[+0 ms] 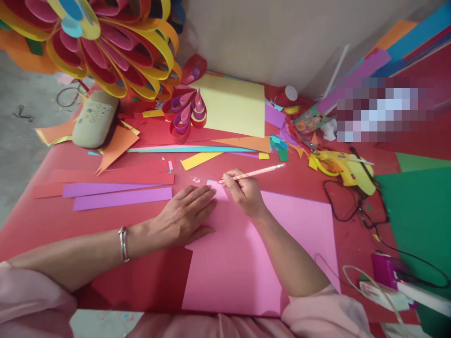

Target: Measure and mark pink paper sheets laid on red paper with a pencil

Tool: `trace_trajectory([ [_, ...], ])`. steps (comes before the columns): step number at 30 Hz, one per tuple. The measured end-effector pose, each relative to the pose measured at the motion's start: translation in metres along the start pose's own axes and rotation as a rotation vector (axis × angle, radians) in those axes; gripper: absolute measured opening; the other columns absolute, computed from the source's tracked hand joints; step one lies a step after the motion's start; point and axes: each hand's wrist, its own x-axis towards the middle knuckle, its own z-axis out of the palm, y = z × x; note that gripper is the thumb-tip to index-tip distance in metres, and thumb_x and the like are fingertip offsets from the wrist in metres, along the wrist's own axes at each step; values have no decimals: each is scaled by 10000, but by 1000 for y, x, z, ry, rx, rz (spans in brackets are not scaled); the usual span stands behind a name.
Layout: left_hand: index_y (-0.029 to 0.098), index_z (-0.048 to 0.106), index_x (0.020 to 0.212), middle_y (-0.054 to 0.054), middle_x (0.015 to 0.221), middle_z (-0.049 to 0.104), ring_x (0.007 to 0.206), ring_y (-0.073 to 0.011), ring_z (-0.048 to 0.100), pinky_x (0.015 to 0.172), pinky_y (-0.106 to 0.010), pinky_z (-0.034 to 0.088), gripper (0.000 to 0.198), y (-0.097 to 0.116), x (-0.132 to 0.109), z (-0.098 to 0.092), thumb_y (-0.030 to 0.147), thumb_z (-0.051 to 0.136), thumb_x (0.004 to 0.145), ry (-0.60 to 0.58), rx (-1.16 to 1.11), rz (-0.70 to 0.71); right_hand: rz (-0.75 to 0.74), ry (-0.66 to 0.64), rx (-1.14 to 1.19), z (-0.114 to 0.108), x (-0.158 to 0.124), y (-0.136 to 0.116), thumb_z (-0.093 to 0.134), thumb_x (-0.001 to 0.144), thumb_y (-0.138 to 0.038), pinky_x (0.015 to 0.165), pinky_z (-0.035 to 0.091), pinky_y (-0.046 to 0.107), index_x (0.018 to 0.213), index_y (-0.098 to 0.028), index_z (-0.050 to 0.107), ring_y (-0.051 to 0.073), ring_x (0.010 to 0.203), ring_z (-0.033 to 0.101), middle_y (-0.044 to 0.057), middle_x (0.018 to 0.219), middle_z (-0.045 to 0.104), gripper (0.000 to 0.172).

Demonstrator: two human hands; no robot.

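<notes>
A large pink paper sheet (225, 267) lies on the red table in front of me. My left hand (190, 211) rests flat on its left edge, fingers stretched out and holding nothing. Pinched in my right hand (244, 192) is a pencil (259, 172), its tip touching the sheet near the top edge. A purple strip (123, 198) and another beside it lie left of my left hand, with red strips (112, 177) just above them. Dark red paper (141, 281) lies below my left forearm, next to the pink sheet.
A big paper flower (105, 47) rises at the back left above a beige case (95, 119). Pale yellow paper (232, 105) lies at the back. To the right are a yellow glue gun (347, 169), black cables, green paper (419, 206) and a purple box (385, 270). Scraps litter the table.
</notes>
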Motion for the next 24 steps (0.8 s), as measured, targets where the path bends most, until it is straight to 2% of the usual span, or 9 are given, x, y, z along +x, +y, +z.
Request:
trace_trajectory([
  [9,95,639,1296,-255,1368,683,1314,-394,646,1029,-532,544,445,-1,1,-2,446,646,1022,-9,37,13,1,-1,-4,0,0,1,556,1059,-521,782,574,315,973,-250,707,217,881,780,33,871,794,322],
  [13,64,639,1273,-270,1341,694,1288,-415,658,1019,-552,546,456,0,2,-1,440,653,1017,10,47,25,9,-2,-1,0,0,0,557,1059,-516,781,572,317,961,-253,707,214,866,776,30,862,789,317],
  [24,85,636,1290,-263,1354,691,1304,-409,649,1029,-557,541,445,0,0,0,442,639,1023,7,39,16,3,-1,0,1,0,-2,552,1062,-509,783,577,314,969,-248,708,209,857,774,35,887,797,318],
])
